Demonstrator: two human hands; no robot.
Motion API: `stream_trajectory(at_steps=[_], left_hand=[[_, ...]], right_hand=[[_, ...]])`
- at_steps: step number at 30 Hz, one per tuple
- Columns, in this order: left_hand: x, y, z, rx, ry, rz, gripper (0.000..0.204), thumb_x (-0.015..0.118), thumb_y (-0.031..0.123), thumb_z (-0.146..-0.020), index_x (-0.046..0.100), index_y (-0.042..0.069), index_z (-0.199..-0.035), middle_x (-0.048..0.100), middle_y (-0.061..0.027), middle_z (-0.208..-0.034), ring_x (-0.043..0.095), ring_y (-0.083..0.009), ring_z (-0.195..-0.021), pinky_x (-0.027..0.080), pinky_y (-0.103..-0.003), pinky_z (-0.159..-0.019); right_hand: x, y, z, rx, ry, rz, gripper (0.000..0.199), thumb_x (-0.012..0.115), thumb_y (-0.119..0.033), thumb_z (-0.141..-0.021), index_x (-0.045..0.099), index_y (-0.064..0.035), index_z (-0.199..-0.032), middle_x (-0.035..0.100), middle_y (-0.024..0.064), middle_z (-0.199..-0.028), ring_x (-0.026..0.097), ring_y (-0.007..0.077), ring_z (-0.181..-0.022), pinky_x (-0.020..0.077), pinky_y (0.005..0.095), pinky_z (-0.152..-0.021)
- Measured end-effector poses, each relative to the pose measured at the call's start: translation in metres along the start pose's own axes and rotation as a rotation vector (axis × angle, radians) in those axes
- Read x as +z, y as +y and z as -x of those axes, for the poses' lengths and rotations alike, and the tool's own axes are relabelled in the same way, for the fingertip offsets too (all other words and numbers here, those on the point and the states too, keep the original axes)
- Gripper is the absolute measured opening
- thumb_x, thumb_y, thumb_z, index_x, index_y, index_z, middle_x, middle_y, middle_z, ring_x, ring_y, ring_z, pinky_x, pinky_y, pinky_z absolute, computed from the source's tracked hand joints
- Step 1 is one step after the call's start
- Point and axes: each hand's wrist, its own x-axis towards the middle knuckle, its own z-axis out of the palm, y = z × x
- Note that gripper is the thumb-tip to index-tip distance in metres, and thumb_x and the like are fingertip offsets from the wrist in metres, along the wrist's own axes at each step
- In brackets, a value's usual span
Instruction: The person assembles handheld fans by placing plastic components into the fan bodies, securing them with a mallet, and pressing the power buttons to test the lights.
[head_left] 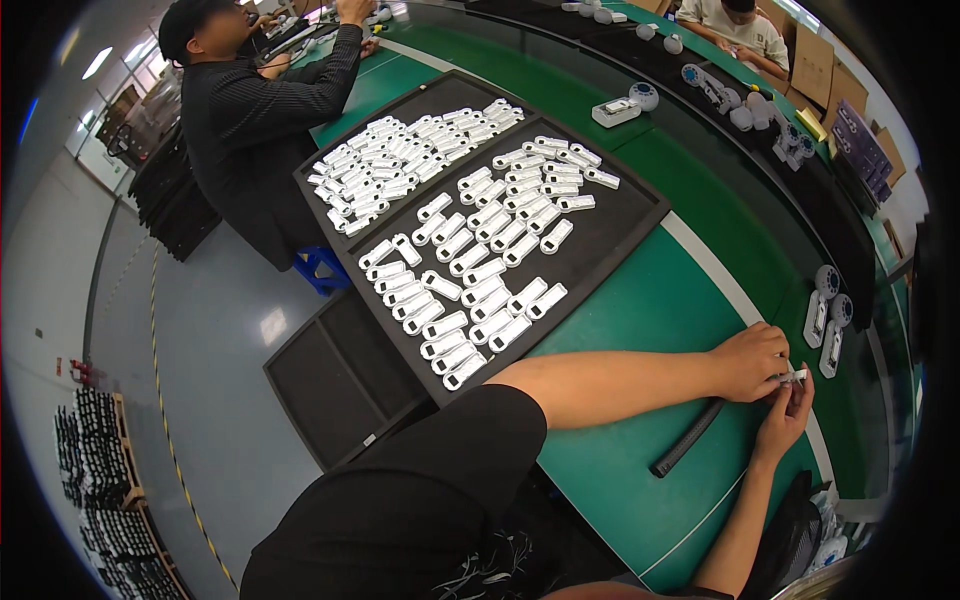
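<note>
My left hand [750, 362] reaches across the green bench from the left, its fingers pinched on a small white part [797, 375]. From the near side my right hand [784, 420] meets it, with thumb and fingers closed on that same part. Most of the part is hidden by the fingers, so its exact kind does not show. Just below my left hand lies a black ribbed rod, like a tool handle [687, 440], slanting over the bench top. Its upper end disappears near the hand.
Black foam trays [640, 208] with many white oblong housings [515, 250] lie left of my arms. Beyond the bench runs a green conveyor [740, 255] carrying white devices with round heads [827, 325]. A co-worker [250, 110] sits far left; another person [740, 35] works across the line.
</note>
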Motion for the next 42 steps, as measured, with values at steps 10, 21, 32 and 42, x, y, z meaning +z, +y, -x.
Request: stream_trajectory(at_steps=[10, 21, 32, 42], left_hand=[[-0.001, 0.001, -0.003, 0.038, 0.072, 0.061, 0.013, 0.070, 0.014, -0.072, 0.070, 0.007, -0.083, 0.059, -0.0085, -0.095, 0.055, -0.0277, -0.097, 0.043, -0.041, -0.085], [0.003, 0.000, 0.000, 0.061, 0.100, 0.045, 0.010, 0.067, 0.011, -0.075, 0.070, 0.007, -0.083, 0.061, -0.0075, -0.088, 0.056, -0.0266, -0.093, 0.044, -0.040, -0.082], [-0.004, 0.007, -0.002, 0.009, 0.033, 0.067, 0.013, 0.064, 0.011, -0.074, 0.069, 0.005, -0.084, 0.063, -0.0085, -0.091, 0.056, -0.0275, -0.093, 0.045, -0.040, -0.082], [0.007, -0.001, 0.003, -0.005, 0.029, 0.081, 0.012, 0.064, 0.012, -0.074, 0.068, 0.006, -0.083, 0.063, -0.0080, -0.091, 0.056, -0.0270, -0.094, 0.045, -0.040, -0.082]], right_hand=[[-0.002, 0.011, 0.001, 0.041, -0.020, -0.103, 0.036, 0.050, -0.007, -0.099, 0.045, -0.0013, -0.134, 0.062, 0.0070, -0.102, 0.054, 0.0075, -0.075, 0.0435, 0.0193, -0.064], [-0.003, 0.015, 0.001, 0.020, -0.056, -0.140, 0.038, 0.049, -0.004, -0.099, 0.042, -0.0019, -0.136, 0.061, 0.0065, -0.101, 0.055, 0.0081, -0.075, 0.0436, 0.0195, -0.064], [-0.008, 0.016, 0.002, 0.017, -0.072, -0.098, 0.037, 0.048, -0.002, -0.098, 0.042, -0.0022, -0.135, 0.061, 0.0082, -0.102, 0.058, 0.0102, -0.080, 0.0465, 0.0210, -0.067], [-0.003, 0.017, 0.006, 0.001, 0.008, -0.091, 0.027, 0.052, -0.005, -0.098, 0.046, -0.0008, -0.124, 0.062, 0.0088, -0.101, 0.060, 0.0117, -0.086, 0.0525, 0.0240, -0.070]])
